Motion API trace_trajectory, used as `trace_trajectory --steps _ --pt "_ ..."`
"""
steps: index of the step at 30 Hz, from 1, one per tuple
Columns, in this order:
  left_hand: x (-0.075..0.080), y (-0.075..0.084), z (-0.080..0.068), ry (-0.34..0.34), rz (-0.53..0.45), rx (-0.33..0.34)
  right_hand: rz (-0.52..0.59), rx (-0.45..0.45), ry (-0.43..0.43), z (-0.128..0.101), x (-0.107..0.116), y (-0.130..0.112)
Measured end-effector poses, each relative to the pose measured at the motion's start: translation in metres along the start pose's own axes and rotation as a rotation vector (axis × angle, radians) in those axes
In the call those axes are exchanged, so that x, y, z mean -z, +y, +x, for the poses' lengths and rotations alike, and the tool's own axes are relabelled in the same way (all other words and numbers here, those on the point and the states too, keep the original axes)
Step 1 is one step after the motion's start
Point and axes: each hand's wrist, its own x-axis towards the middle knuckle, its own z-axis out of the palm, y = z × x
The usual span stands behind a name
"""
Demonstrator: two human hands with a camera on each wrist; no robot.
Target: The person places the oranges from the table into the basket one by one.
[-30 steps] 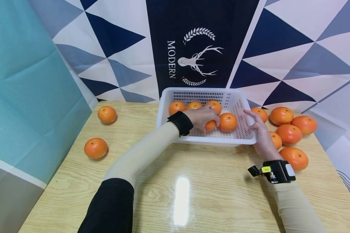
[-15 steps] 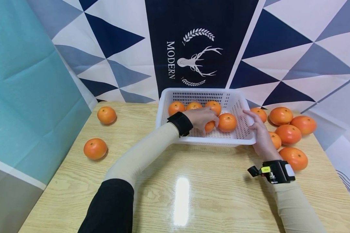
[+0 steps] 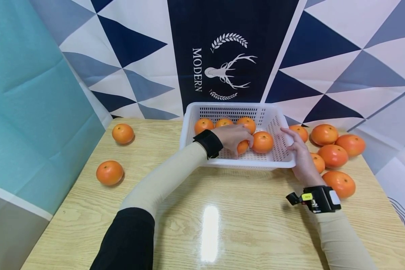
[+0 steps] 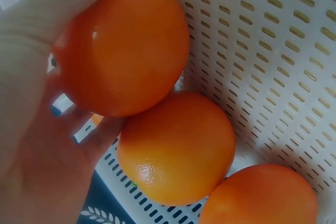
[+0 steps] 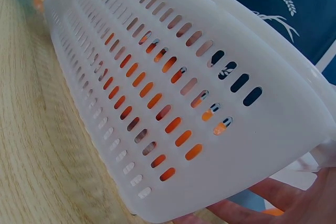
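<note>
The right hand [image 3: 302, 157] lies with fingers straight along the white basket [image 3: 202, 112]'s wall at its 3 o'clock side. Farther in, the left hand [image 3: 232, 137] curls around an orange [image 3: 243, 146] low over the basket floor, another orange [image 3: 263, 141] touching it at 3 o'clock.

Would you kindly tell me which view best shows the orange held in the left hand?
The left wrist view: the orange fills the frame, the left hand gripping it. The head view shows only a sliver under the fingers; the right wrist view shows only the basket wall.
</note>
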Motion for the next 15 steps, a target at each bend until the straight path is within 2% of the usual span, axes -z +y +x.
trace_trajectory --steps 8,15 --pt "0.002 0.001 0.000 -0.013 -0.035 0.025 -0.004 -0.031 0.002 -0.001 -0.001 -0.001" --pt "0.011 0.003 -0.002 -0.002 -0.061 0.042 0.004 -0.028 0.004 0.000 -0.001 -0.001"
